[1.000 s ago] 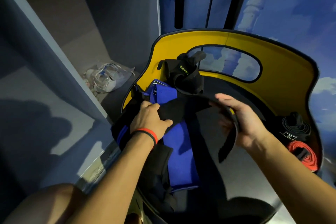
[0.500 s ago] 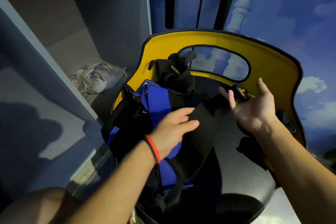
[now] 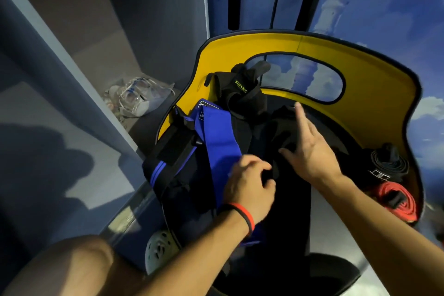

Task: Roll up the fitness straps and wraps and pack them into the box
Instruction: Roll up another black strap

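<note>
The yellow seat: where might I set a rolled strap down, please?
Bare seat between the right hand and the rolled black strap and red strap. The left is crowded: blue wrap, black glove, and the black wrap the left hand grips.

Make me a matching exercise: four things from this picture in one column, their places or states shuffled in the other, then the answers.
1. blue wrap
2. red strap
3. plastic bag
4. right hand

a. coiled at the yellow box's right side
b. flat on the black wrap
c. on the shelf left of the box
d. running under the left hand

Pairs: 1-d, 2-a, 3-c, 4-b.
</note>
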A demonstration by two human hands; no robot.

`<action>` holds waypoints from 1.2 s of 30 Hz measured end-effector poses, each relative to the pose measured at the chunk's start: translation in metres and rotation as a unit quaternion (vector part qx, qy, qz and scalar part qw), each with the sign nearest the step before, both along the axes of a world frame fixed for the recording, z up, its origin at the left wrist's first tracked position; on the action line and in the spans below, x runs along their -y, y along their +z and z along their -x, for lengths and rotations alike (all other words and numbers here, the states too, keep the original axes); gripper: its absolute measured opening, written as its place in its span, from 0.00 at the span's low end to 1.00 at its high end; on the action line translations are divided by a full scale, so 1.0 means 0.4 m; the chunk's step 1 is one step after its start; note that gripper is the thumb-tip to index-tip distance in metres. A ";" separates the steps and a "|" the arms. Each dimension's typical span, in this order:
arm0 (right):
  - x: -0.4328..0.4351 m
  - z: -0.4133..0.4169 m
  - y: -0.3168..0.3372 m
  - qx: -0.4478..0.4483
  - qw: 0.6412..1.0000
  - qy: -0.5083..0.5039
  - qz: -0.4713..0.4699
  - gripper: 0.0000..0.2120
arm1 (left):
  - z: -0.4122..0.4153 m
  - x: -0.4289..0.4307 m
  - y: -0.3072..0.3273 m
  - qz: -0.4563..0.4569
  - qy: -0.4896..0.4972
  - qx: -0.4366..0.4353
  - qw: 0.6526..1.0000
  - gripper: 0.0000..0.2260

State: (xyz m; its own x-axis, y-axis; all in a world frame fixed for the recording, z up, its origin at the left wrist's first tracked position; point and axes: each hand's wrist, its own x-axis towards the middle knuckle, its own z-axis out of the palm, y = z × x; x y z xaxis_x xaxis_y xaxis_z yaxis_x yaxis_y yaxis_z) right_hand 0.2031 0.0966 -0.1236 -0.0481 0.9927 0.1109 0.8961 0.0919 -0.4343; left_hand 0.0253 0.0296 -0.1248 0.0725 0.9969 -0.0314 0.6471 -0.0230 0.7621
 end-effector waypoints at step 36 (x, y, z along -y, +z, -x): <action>0.000 0.095 -0.005 -0.737 0.599 -0.204 0.237 0.25 | 0.314 -0.165 -0.035 0.090 0.147 0.105 0.980 0.29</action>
